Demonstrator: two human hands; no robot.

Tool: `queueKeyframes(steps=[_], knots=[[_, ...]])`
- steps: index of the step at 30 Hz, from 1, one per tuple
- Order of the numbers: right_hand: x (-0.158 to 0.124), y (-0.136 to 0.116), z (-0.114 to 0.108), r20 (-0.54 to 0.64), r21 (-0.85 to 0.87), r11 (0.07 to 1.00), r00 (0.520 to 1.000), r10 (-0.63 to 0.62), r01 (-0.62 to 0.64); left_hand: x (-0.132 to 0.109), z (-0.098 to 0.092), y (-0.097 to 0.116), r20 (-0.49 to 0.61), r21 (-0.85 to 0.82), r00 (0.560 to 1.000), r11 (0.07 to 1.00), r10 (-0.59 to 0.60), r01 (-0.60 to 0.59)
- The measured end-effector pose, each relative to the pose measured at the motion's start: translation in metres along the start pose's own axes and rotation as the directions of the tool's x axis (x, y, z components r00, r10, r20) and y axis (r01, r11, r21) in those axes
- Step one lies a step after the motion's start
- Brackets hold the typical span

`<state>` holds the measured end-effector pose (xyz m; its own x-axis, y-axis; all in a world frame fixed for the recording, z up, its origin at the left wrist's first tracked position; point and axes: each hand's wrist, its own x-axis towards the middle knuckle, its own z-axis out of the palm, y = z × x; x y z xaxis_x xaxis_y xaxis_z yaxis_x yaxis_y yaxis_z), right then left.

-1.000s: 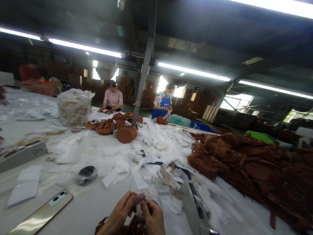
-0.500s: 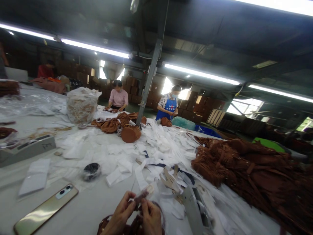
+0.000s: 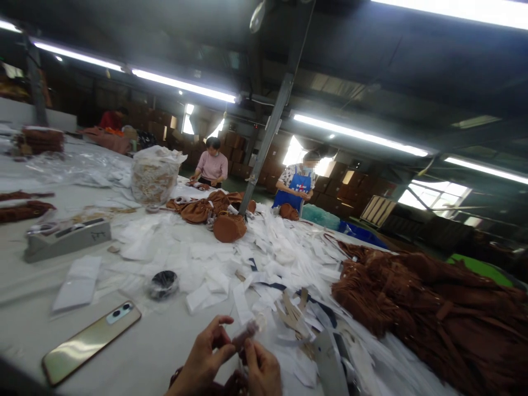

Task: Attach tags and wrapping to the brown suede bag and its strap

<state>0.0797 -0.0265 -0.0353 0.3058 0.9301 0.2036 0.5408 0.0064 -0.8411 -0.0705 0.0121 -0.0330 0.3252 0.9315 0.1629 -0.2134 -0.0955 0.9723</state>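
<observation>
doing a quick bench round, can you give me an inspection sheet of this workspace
Surface: white table, largely strewn
Things in hand: slim brownish piece, apparently clear-wrapped
Clutter: white scraps, phone, grey tape dispensers, black roll, brown heap
Grips: right grip pinches the piece; left grip has thumb and forefinger parted, other fingers' hold unclear
Cables: nothing seen on the table; overhead too dark to tell
Surroundings: metal post, pink-topped person and blue-aproned person opposite, lit ceiling tubes
</observation>
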Motion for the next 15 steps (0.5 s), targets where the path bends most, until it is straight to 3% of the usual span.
queueKeyframes(steps=[6,12,15], knots=[[-0.008,-0.004,0.017,-0.01,-0.005,0.995,0.995,-0.095,0.095,-0.002,-0.006,-0.007,-0.018,0.065,0.999,0.997,-0.032,0.033],[-0.013,-0.016,0.035,0.1,0.284,0.945,0.985,0.142,-0.165,-0.007,-0.001,-0.01,-0.2,0.04,0.978,0.997,-0.055,0.064],[-0.009,-0.022,0.034,0.074,0.294,0.938,0.982,0.171,-0.185,-0.009,0.001,-0.005,-0.135,0.04,0.991,0.999,-0.019,0.025]])
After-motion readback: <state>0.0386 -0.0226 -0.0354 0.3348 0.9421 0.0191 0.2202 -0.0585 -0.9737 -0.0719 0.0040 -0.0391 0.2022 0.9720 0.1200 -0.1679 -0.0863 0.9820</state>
